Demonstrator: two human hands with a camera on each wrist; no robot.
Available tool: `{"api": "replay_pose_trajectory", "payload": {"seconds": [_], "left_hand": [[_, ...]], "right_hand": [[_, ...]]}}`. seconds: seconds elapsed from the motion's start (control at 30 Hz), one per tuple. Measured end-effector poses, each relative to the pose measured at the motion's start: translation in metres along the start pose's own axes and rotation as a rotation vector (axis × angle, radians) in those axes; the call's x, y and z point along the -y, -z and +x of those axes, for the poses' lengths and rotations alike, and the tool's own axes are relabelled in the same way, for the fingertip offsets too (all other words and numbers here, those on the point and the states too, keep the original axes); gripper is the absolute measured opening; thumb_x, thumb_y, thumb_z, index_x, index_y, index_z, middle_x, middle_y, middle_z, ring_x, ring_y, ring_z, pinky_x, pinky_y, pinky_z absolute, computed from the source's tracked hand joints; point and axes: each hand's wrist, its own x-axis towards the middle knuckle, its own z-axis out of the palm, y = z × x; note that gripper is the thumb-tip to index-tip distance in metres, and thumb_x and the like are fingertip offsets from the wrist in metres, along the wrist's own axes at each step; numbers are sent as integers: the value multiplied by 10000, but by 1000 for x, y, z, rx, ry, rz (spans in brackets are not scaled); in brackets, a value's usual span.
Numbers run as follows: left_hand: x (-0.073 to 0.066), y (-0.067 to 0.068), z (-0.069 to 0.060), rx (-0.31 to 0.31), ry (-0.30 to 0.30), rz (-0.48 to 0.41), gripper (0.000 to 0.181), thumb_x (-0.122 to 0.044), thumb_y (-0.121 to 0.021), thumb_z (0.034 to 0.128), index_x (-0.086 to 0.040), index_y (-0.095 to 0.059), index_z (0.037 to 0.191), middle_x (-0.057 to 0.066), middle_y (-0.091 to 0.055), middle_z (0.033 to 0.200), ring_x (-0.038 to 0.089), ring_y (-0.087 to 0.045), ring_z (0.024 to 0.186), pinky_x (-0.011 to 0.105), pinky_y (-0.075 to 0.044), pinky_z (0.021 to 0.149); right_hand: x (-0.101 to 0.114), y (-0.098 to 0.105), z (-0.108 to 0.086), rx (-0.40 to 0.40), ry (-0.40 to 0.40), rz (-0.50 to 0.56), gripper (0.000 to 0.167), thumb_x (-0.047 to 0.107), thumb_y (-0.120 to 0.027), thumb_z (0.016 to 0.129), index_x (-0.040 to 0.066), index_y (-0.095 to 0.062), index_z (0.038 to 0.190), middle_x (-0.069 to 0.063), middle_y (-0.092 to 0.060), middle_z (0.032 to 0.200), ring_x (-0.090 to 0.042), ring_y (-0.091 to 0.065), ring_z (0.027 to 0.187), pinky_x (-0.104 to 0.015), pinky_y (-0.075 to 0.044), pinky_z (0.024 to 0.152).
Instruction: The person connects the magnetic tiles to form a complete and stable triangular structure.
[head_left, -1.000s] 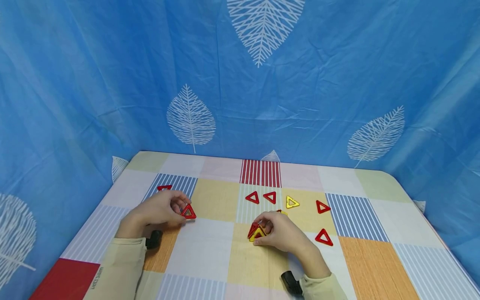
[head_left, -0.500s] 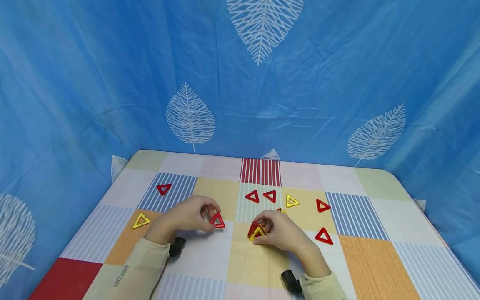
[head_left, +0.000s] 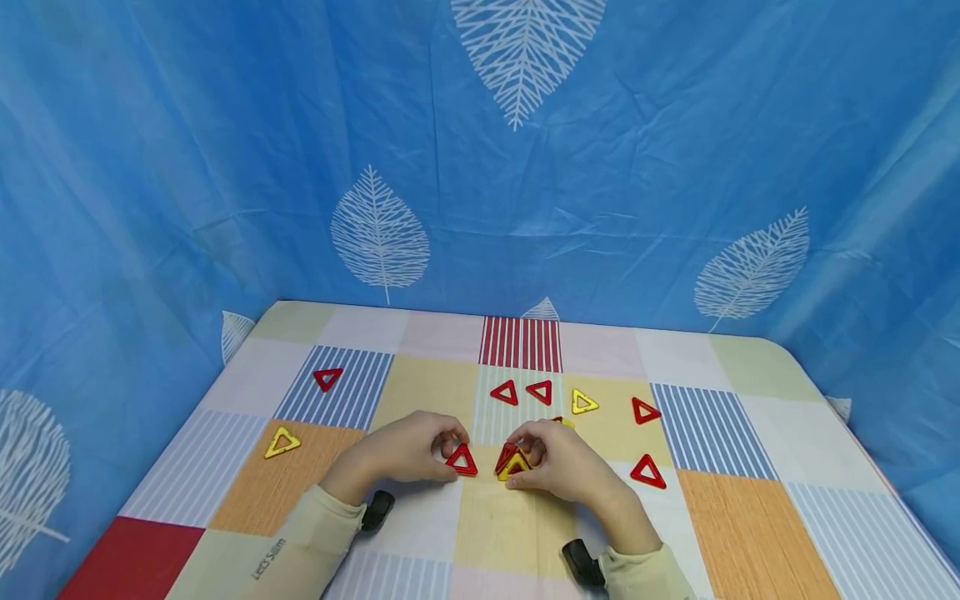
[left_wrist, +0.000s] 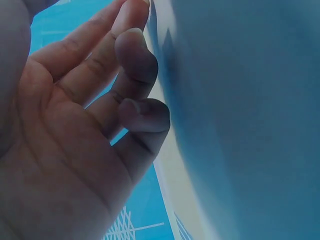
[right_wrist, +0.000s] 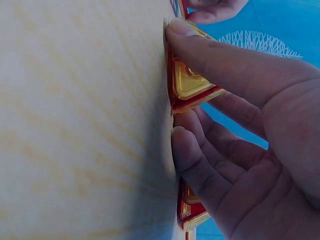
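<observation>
My left hand (head_left: 408,450) pinches a red triangular magnetic tile (head_left: 470,463) by its left side, just left of the other hand. A small pyramid of red and yellow triangular tiles (head_left: 516,463) stands on the cloth, and my right hand (head_left: 566,468) grips it between thumb and fingers. In the right wrist view, the thumb presses the pyramid's yellow face (right_wrist: 192,85). A second red and yellow tile piece (right_wrist: 192,212) shows behind the lower fingers; the head view shows only its top. The left wrist view shows the left palm and curled fingers (left_wrist: 142,117), its tile hidden.
Around the hands, flat on the patchwork cloth (head_left: 517,533), lie red triangles (head_left: 513,392) at back centre, a yellow one (head_left: 576,402) beside them, and red ones (head_left: 657,480) at right. A yellow triangle (head_left: 273,452) and a red one (head_left: 327,387) lie left. Blue curtains (head_left: 600,250) enclose the table.
My left hand has carried the red triangle rightward, close to the pyramid, uncovering the yellow and red tiles at left. The right hand and pyramid have stayed in place.
</observation>
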Motion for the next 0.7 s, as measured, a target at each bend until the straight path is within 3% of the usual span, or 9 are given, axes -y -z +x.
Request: {"api": "replay_pose_trajectory", "payload": {"seconds": [0.4, 0.7], "left_hand": [[-2, -2, 0, -3, -24, 0, 347, -130, -848, 807, -83, -667, 1100, -17, -583, 808, 72, -454, 630, 287, -415, 607], [1, -3, 1, 2, 6, -11, 410, -198, -858, 810, -96, -654, 1150, -20, -593, 823, 70, -455, 627, 276, -410, 604]], "right_hand": [[-1, -1, 1, 4, -3, -11, 454, 273, -920, 737, 97, -694, 1089, 48, -579, 813, -151, -541, 730, -286, -478, 632], [2, 1, 1, 8, -3, 2, 463, 263, -926, 729, 83, -694, 1086, 29, -574, 810, -168, -534, 732, -286, -467, 625]]}}
